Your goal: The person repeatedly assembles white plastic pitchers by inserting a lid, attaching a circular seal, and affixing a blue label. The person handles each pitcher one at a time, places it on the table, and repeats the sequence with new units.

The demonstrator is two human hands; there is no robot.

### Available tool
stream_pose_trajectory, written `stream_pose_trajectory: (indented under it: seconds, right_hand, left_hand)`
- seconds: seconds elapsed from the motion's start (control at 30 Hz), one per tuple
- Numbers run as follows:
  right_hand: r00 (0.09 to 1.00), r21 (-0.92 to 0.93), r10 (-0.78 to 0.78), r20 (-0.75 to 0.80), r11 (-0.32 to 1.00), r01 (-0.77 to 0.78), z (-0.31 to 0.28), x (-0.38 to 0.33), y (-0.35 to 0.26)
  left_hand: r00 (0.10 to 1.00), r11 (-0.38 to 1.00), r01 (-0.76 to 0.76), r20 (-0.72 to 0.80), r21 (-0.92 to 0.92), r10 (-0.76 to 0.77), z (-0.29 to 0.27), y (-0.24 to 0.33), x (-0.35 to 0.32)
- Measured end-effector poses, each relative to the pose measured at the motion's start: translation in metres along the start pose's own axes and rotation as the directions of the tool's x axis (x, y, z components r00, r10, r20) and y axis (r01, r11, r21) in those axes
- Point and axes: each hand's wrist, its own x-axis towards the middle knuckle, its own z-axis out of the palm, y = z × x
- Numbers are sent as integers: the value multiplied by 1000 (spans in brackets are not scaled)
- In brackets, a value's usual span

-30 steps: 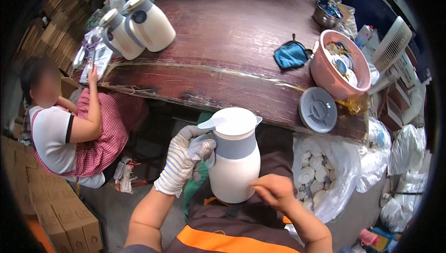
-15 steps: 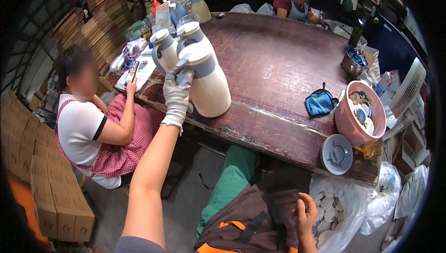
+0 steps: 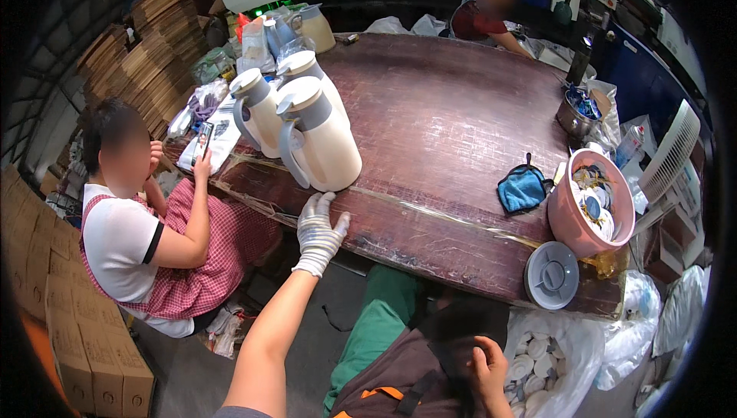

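My left hand [image 3: 318, 232], in a white knit glove, hangs open at the near edge of the dark wooden table [image 3: 453, 134], just below a cream vacuum jug with a grey collar [image 3: 318, 138]. That jug stands upright on the table beside two more like it [image 3: 257, 111]. The glove is off the jug's handle. My right hand [image 3: 487, 368], bare, rests low against my lap near dark cloth; its fingers are curled and I cannot tell whether it holds anything.
A person in a white top and red checked apron [image 3: 146, 241] sits at the left. Another person [image 3: 491, 3] sits at the far end. A pink basin of parts [image 3: 587, 207], a grey lid [image 3: 551, 274], a blue cloth [image 3: 522, 190], cardboard boxes [image 3: 61, 326] and bagged white caps [image 3: 545, 356] surround the table.
The jug went from my lap up onto the table beside the other jugs. My left hand has let go of its handle and dropped back to the table edge.
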Motion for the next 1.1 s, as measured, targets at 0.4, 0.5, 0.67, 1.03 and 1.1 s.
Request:
stream_pose_trajectory:
  seconds: [0.4,0.5,0.67,1.03,1.1]
  right_hand:
    - [892,-537,-404,-204,808,243,5,53,75]
    - [896,-574,-401,-190,786,229,7,53,69]
    - [889,-584,-418,-186,775,242,5,58,77]
    - [881,-550,-437,-183,788,277,7,56,69]
    - [881,-542,-435,-185,793,277,9,57,72]
  left_hand:
    - [903,857,339,122,387,-412,67,-18,89]
    - [892,847,363,119,388,-437,70,-11,94]
    - [907,855,347,93,386,-410,72,-16,92]
    - [981,952,195,-25,235,-194,72,-25,87]
    - [994,976,98,-60,192,-88,74,-30,88]
